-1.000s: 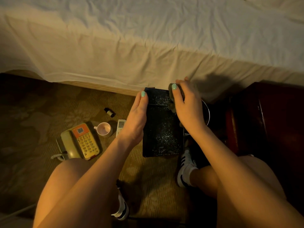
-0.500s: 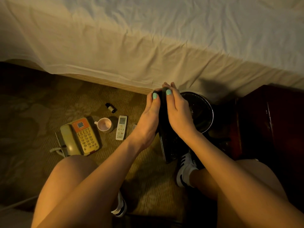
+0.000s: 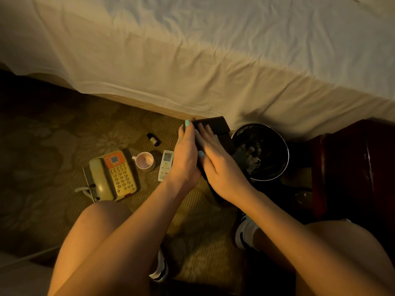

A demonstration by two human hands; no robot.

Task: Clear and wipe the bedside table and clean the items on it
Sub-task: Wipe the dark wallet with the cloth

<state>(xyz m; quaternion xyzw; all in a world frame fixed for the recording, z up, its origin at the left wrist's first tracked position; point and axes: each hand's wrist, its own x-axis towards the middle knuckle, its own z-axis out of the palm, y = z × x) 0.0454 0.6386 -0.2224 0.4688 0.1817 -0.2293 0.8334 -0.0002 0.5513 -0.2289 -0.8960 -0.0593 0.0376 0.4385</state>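
Note:
I hold a flat black tray (image 3: 215, 124) on its edge above the carpet, between my two hands. My left hand (image 3: 186, 154) grips its left side, thumb over the top corner. My right hand (image 3: 215, 161) lies flat against its other face. Right beside the tray stands a dark round bowl (image 3: 285, 154) with a grey wet cloth (image 3: 245, 159) draped inside its near wall. The dark red bedside table (image 3: 352, 167) stands at the right.
On the carpet to the left lie a beige and orange telephone (image 3: 115, 176), a pink mug (image 3: 145, 160), a white remote (image 3: 165, 165) and a small dark bottle (image 3: 154, 139). The bed with its white sheet (image 3: 213, 60) runs across the back. My knees and shoes fill the foreground.
The tray lay flat with my right hand rubbing it with the cloth. It has been turned up on edge, the cloth now sits in the bowl, and both hands clasp the tray.

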